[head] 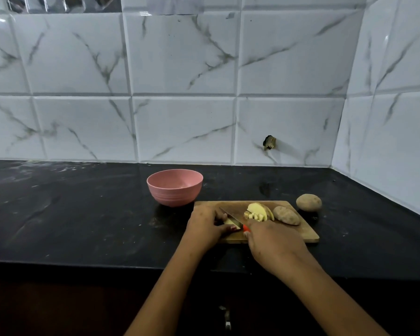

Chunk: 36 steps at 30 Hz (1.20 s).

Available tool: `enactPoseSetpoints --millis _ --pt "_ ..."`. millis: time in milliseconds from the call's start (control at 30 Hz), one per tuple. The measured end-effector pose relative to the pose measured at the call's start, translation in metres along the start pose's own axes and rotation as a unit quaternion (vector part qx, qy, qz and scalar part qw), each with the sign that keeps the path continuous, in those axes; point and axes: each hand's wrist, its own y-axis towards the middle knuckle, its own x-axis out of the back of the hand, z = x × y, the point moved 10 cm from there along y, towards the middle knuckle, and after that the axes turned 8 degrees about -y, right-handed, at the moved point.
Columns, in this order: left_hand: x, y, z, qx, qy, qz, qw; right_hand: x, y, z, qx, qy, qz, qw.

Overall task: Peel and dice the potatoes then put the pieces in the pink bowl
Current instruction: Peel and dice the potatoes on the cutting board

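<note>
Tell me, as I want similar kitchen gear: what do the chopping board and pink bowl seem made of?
The chopping board looks like wood or bamboo: tan, matte, faint grain. The pink bowl looks like matte plastic, from its dull even colour and moulded ridges low on the wall; ceramic cannot be excluded.

No text, label, brand, number or sign is showing legibly anywhere in view.
</note>
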Motion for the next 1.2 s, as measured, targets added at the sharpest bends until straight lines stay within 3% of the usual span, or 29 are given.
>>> enactPoseSetpoints --millis 500,700,1033,1200 --pt "0.010 -0.010 0.000 0.020 0.027 -0.063 0.997 -0.019 -0.017 -0.007 -0.013 -0.039 0.106 0.994" --pt "0.019 -0.016 -0.007 0.004 0.025 -0.095 0.995 -0.004 -0.023 -0.017 -0.019 -0.008 0.078 0.997" --pt "0.015 -0.014 -0.003 0.019 0.011 -0.078 0.997 -0.010 -0.009 0.005 -0.012 0.000 0.045 0.999" --pt "0.012 -0.011 -0.002 0.016 0.007 -0.063 0.998 -0.013 0.006 0.006 0.005 -0.002 0.079 0.997"
